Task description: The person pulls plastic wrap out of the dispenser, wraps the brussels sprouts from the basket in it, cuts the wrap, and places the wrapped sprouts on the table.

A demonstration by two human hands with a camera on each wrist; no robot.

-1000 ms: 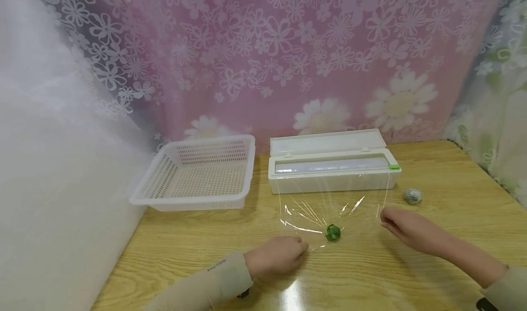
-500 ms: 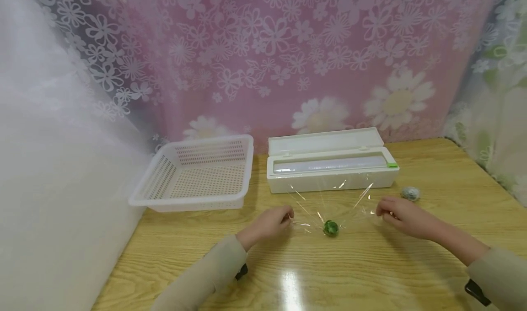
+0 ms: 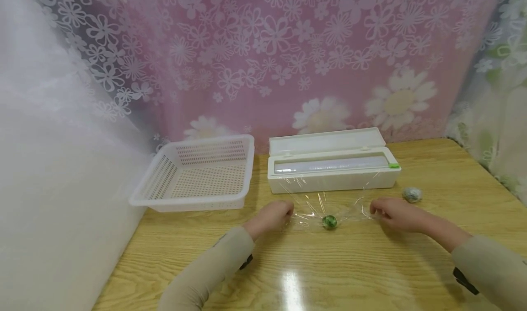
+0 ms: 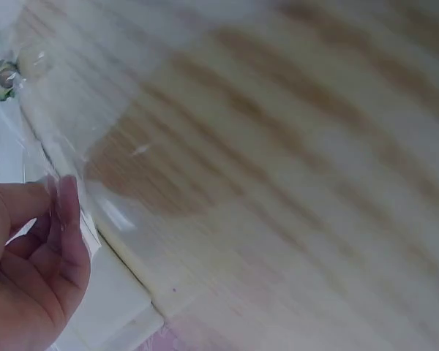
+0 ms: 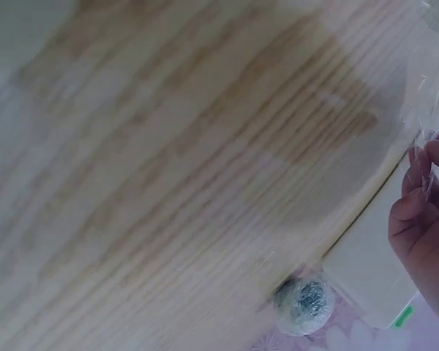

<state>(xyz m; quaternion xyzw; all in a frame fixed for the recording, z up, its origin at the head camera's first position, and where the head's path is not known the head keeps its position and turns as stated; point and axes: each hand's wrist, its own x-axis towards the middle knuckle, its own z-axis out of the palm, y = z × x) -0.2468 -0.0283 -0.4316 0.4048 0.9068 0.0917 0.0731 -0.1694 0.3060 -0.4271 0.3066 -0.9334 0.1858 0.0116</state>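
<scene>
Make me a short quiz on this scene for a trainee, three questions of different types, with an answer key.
1. Multiple choice: What do the fingers of both the left hand and the right hand pinch?
A) The basket
B) The clear film
C) The curtain

2. True or false: The long white box stands with its lid open.

3. Fill in the blank: In the head view, the small round thing between the two hands is mostly ____ in colour.

Key: 1. B; 2. True; 3. green.
</scene>
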